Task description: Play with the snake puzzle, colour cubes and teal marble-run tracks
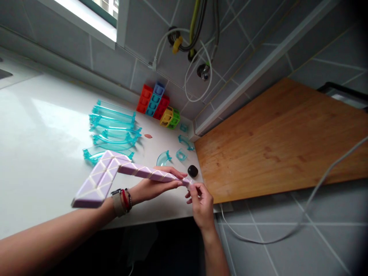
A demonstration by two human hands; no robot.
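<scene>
A lilac and white snake twist puzzle (100,180) hangs in the air above the counter. Its left part is folded into a broad angled shape, while a straight narrow run stretches right. My left hand (156,183), with a watch and bracelets at its wrist, is closed along that straight run, thumb on the near side and fingers on the far side. At the puzzle's right end, my right hand (202,202) pinches the tip between thumb and fingers. Just beyond the fingertips lies a small black rounded object (193,171) on the counter, apart from both hands.
Clear teal curved track pieces (115,130) lie in a row on the white counter (34,153). Coloured toy blocks (153,100) stand against the tiled wall. Smaller teal pieces (181,154) lie near a wooden board (276,145) at right. A white cable (313,199) crosses there.
</scene>
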